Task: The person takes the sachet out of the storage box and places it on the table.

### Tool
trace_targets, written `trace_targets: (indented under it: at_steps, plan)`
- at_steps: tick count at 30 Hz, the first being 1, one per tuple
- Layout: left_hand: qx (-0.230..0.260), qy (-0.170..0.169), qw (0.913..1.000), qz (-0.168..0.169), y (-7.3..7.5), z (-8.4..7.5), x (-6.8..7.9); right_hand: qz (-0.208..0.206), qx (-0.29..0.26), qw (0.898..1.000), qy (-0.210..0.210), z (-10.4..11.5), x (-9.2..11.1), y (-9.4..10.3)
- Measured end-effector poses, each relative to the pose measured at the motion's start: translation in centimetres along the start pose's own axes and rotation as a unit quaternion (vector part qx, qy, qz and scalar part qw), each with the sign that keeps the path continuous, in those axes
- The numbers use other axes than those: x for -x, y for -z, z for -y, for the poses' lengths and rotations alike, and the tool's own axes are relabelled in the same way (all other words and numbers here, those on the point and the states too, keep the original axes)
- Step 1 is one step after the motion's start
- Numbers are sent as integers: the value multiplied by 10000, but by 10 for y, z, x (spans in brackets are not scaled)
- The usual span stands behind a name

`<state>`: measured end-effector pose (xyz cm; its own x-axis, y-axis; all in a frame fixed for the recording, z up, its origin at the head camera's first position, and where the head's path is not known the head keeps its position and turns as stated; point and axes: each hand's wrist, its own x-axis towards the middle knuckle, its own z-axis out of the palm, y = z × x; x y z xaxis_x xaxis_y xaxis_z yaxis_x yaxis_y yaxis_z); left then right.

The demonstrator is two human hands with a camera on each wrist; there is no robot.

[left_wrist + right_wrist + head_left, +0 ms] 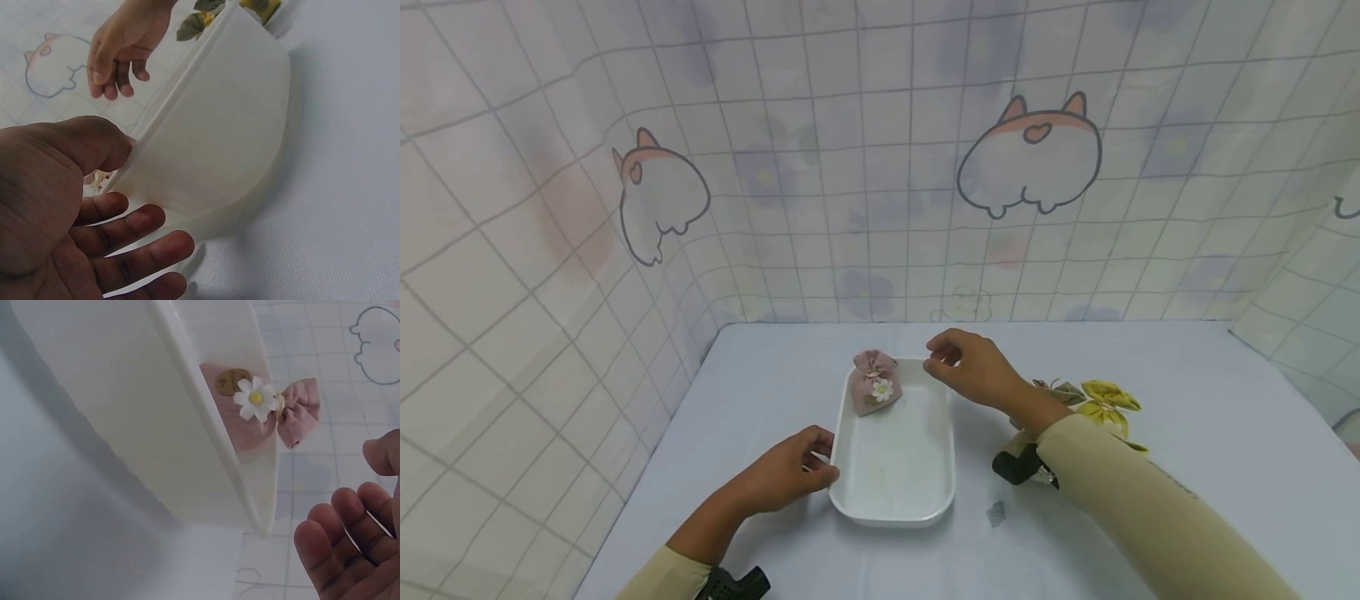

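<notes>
A white plastic tray [891,467] with raised walls sits on the table. In its far left corner a small pink cloth pouch [875,396], tied at the neck and trimmed with a white flower [255,398], leans on the rim. My left hand [793,468] is at the tray's left side, thumb tip right at the rim and the other fingers loosely bent beside the outer wall. Over the far right corner hovers my right hand [973,367], its fingers relaxed and nothing between them; the right wrist view has it apart from the tray and pouch.
Right of the tray, partly behind my right forearm, lie yellow and olive cloth pouches [1105,404]. A small grey patch [996,513] shows on the white tabletop [775,375]. A curtain [887,167] with a grid print hangs behind the table and along its sides.
</notes>
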<state>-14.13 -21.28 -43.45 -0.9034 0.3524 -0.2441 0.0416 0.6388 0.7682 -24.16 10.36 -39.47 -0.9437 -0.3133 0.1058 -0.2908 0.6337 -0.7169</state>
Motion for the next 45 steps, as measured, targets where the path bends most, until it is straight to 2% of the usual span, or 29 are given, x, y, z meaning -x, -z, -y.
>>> trace_targets:
  at_steps: [27, 45]
  plan:
    - [70, -35, 10000, 59, 0, -1, 0, 174, 74, 9998, -89, 0, -23, -29]
    - [30, 10, 10000, 18, -1, 0, -1, 524, 351, 9980, -52, 0, -37, -41]
